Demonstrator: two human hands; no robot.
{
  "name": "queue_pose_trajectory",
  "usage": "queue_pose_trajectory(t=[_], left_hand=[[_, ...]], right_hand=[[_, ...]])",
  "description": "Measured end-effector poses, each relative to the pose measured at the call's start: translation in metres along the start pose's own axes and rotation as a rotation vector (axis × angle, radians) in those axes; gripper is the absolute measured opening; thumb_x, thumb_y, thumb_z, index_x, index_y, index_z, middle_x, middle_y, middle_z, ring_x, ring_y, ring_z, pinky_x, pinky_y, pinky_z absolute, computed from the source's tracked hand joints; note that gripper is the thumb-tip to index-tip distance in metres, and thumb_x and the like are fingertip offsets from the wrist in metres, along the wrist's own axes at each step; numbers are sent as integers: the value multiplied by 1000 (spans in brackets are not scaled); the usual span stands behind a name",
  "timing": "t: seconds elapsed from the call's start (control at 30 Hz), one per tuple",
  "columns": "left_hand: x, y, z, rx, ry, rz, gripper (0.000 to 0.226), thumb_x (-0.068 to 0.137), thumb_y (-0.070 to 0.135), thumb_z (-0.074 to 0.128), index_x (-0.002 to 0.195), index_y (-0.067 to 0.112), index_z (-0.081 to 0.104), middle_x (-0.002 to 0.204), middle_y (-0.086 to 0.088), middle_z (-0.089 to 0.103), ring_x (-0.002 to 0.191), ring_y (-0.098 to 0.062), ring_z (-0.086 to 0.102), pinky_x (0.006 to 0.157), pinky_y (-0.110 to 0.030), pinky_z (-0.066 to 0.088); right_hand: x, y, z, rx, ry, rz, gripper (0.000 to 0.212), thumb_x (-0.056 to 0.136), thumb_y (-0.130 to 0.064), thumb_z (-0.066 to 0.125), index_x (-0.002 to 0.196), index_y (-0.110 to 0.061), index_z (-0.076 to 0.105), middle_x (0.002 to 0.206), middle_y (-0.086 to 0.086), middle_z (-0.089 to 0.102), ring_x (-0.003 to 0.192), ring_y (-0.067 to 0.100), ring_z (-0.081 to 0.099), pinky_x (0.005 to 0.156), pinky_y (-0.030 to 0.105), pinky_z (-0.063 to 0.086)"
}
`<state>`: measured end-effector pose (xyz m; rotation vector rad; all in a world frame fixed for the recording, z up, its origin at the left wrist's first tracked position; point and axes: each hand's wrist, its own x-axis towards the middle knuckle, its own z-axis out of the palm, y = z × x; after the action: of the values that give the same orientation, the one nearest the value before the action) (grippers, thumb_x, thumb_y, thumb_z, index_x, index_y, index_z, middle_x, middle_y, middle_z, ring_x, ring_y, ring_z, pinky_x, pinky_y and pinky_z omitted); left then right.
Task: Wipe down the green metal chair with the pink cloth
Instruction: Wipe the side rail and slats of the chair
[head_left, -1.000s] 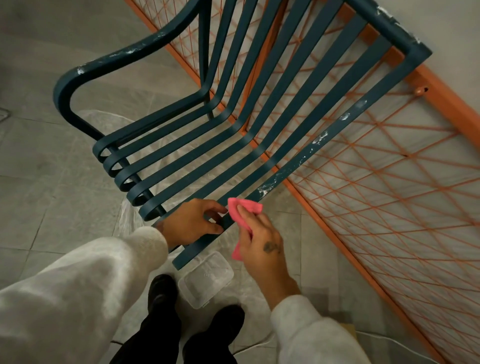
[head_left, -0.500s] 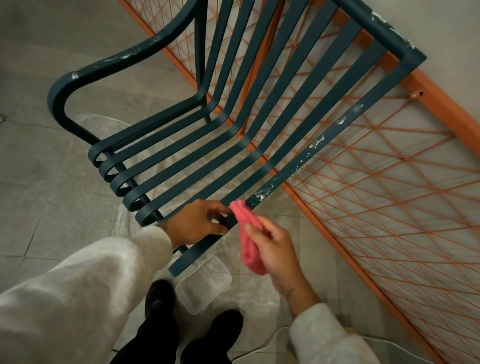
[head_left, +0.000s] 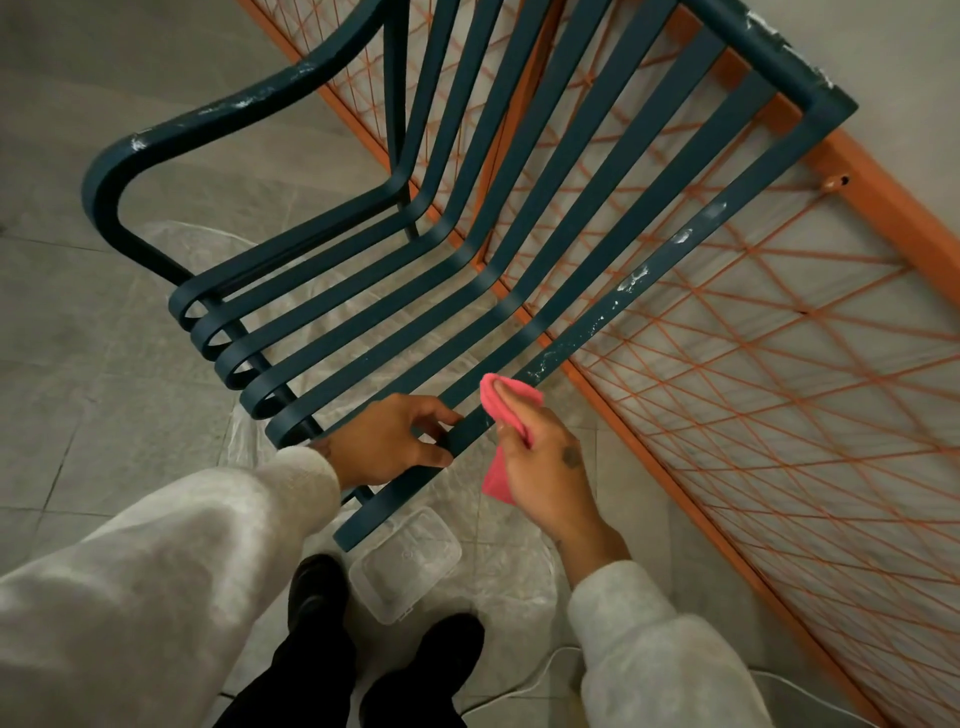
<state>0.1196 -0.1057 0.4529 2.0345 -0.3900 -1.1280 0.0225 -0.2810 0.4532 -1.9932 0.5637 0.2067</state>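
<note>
The green metal chair (head_left: 395, 291) with long slats fills the middle of the head view, its backrest running up to the right. White smears speckle its rightmost slat. My left hand (head_left: 395, 441) grips the near end of that slat at the seat's front. My right hand (head_left: 545, 462) holds the pink cloth (head_left: 506, 402) bunched in its fingers, pressing the cloth's top against the same slat just right of my left hand; the rest of the cloth hangs below my palm.
An orange wire-mesh frame (head_left: 779, 364) lies on the floor under and right of the chair. A clear plastic container (head_left: 405, 564) sits on plastic sheeting by my black shoes (head_left: 317, 587). A white cable (head_left: 530, 686) runs along the floor at the bottom.
My right hand swung off the slat with the cloth hanging down, then came back up so the cloth presses on the slat again. My left hand kept its grip.
</note>
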Motion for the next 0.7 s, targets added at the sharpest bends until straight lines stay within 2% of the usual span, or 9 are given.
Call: queue_pose_trajectory(t=[0.1,0.17,0.2,0.3,0.4,0.47,0.53,0.6,0.7], left_hand=[[0,2,0,-7,-1,15,33,80,20,76,105,37,63,99,16,66,102,-6,62,101,-42,50],[-1,2,0,2,1,8,35,81,21,75,110,35,64,102,15,65,105,-8,62,102,-43,48],[-1,2,0,9,-1,-1,37,82,22,74,116,33,63,106,14,65,109,-10,61,104,-43,47],[-1,0,-1,20,-19,-17,44,83,26,72,125,32,60,113,11,65,114,-15,60,105,-45,46],[-1,2,-1,18,-15,-17,46,83,24,73,126,30,60,108,12,64,108,-11,62,105,-42,47],[-2,4,0,18,-3,-10,44,82,21,73,124,29,61,103,16,63,98,-1,61,102,-36,48],[-3,6,0,24,-2,13,40,83,20,73,120,30,64,100,20,63,93,5,60,99,-32,49],[-4,5,0,20,-5,20,39,83,19,73,119,31,64,99,19,64,93,3,61,98,-33,49],[-3,6,-1,10,-19,-5,41,84,22,72,123,29,62,105,13,64,100,-6,61,102,-38,47]], right_hand=[[-15,4,-3,-12,-119,14,48,101,-16,48,134,-51,51,125,-13,53,108,3,53,89,16,43],[-18,9,-12,-64,-136,1,49,100,-13,49,131,-52,54,109,-9,56,89,5,55,74,15,46],[-16,11,-18,-87,-113,7,49,100,-13,50,129,-52,55,107,-10,56,86,5,54,71,16,46],[2,16,-25,-133,0,-8,50,100,-15,49,132,-53,52,121,-13,56,101,7,57,80,19,48],[7,7,-11,-153,25,-38,51,101,-17,49,139,-51,44,134,-17,46,118,7,50,92,16,42],[-6,4,3,-173,-7,-69,52,100,-18,50,142,-48,42,131,-16,43,115,6,48,93,15,42],[-24,9,11,-211,-35,-129,51,100,-19,51,143,-47,42,120,-12,49,102,5,51,88,18,48],[-32,15,8,-228,-17,-145,49,100,-21,52,140,-46,46,106,-11,52,88,4,52,79,21,53],[-20,17,0,-273,90,-127,47,99,-20,51,141,-42,47,105,-6,56,83,3,53,66,11,46]])
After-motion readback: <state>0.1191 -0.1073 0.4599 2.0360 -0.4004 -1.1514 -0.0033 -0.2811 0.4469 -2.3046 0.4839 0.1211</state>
